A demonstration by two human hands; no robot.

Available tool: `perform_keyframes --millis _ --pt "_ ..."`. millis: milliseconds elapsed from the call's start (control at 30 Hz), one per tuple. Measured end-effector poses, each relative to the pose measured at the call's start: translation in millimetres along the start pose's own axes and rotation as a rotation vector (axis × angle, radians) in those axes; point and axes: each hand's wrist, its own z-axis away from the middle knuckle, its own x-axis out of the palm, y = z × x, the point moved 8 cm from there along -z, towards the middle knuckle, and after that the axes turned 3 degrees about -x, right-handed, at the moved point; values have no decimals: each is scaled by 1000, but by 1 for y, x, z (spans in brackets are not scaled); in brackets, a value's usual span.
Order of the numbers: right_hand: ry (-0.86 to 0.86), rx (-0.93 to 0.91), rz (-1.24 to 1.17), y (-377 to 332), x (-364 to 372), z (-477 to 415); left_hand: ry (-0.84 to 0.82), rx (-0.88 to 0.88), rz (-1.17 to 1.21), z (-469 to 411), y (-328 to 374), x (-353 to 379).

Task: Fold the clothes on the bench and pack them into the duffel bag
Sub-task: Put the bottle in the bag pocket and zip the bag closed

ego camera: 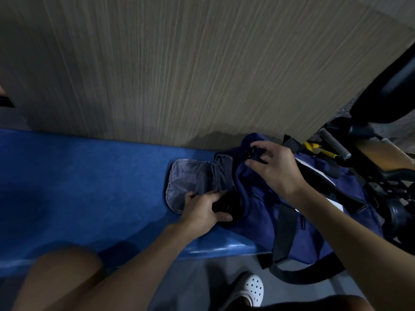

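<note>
Duffel bag (258, 198) lies on the worktop (89, 176), mouth toward 9 o'clock, nearest my left grip (202, 212) clasping a dark bundle (231, 204) there; my right grip (276, 169) pinches its buckle (252, 153).

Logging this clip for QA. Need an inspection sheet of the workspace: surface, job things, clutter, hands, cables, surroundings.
Surface: blue bench; the bag sits at its right end.
Job's things: navy duffel bag, end flap folded open with its grey lining showing; dark bundle at the end opening, too dark to identify.
Clutter: nothing seen.
Grippers: left hand holds the dark bundle at the opening; right hand pinches a black clip on top of the bag.
Cables: nothing seen; only the bag's black straps, one looping below the bench edge.
Surroundings: wood-grain wall panel behind; black frame at right; white clog on the floor.
</note>
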Motion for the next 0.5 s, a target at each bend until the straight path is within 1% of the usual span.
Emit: perform_keyframes --millis 133,267,400,500 --pt "-17 -7 -8 3 1 4 -10 -16 1 -3 -3 6" --pt "-42 -30 24 11 2 7 37 -11 2 -1 -2 6" --pt "-43 2 -28 23 -1 12 48 10 -9 5 0 5" --pt "-50 13 -22 29 -2 16 31 21 -14 8 2 9"
